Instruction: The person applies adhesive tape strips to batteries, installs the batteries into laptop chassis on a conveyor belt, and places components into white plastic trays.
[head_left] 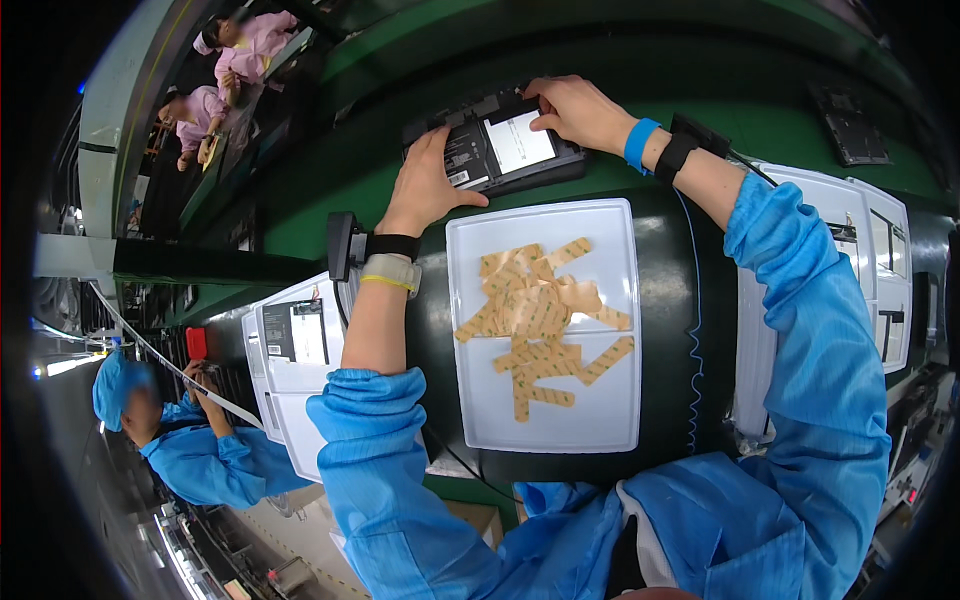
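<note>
A black device casing [565,168] lies at the far side of the bench. On it sits a flat black battery [464,150] with a white label panel [520,141]. My left hand [424,185] spans the battery's left end, fingers across its top and thumb stretched along the near edge. At the far right corner, my right hand [583,112] is curled, thumb touching the label panel and fingertips over the far edge, partly hidden. Nearer me stands a white tray [547,440], with tan printed adhesive strips [535,305] heaped in it.
White trays [283,385] with black batteries are stacked at left; more trays [850,190] stand at right. Another black casing [848,125] lies on the green surface at far right. A coiled blue cord [693,350] runs beside the strip tray. Co-workers are at left and far left.
</note>
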